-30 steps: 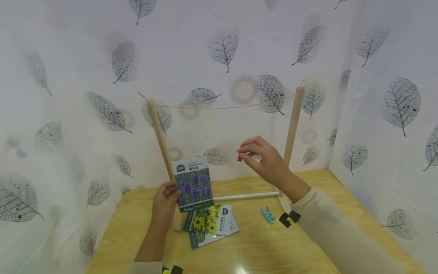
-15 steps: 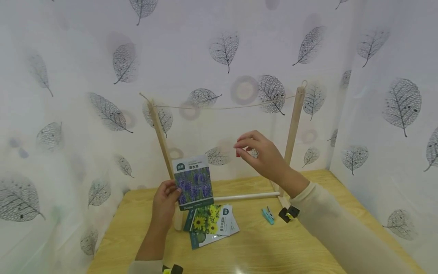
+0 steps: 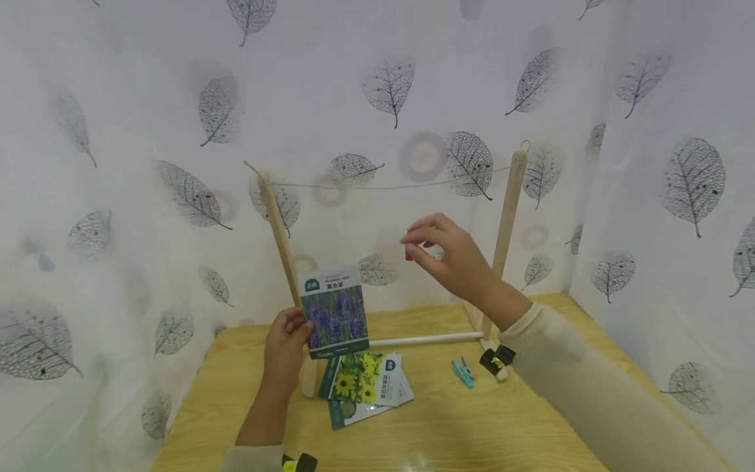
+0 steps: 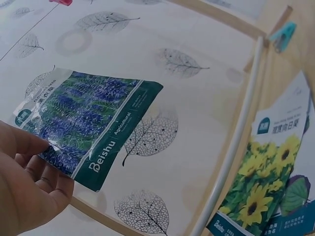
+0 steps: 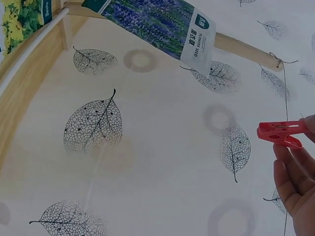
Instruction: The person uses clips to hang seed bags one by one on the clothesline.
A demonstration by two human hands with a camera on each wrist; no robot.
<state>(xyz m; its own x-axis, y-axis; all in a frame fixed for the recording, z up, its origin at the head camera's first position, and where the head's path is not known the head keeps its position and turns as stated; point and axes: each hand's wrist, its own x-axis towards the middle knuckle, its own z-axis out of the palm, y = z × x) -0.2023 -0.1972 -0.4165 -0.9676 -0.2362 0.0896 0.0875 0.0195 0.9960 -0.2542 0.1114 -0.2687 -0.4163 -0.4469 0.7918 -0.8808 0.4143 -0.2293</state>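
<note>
My left hand point(image 3: 286, 347) pinches a lavender seed packet point(image 3: 334, 314) by its left edge, thumb on the printed front. The packet is upright, in front of the left wooden post. In my right hand point(image 3: 451, 255), thumb and fingers pinch a red clothespin point(image 5: 280, 133), which shows mostly hidden in the head view. Both hands are raised above the table, below a thin string point(image 3: 377, 188) tied between two posts. Below the held packet lies a small pile of seed packets, the top one a yellow flower packet point(image 3: 360, 380).
A blue clothespin point(image 3: 463, 372) lies on the wooden table point(image 3: 448, 426), right of the pile. The wooden frame has a left post point(image 3: 277, 229), a right post point(image 3: 508, 229) and a white crossbar point(image 3: 427, 339) low between them. A leaf-patterned curtain point(image 3: 330, 85) hangs behind.
My right hand has risen and shifted slightly left with the red clothespin. The left hand and lavender packet have moved up only a little.
</note>
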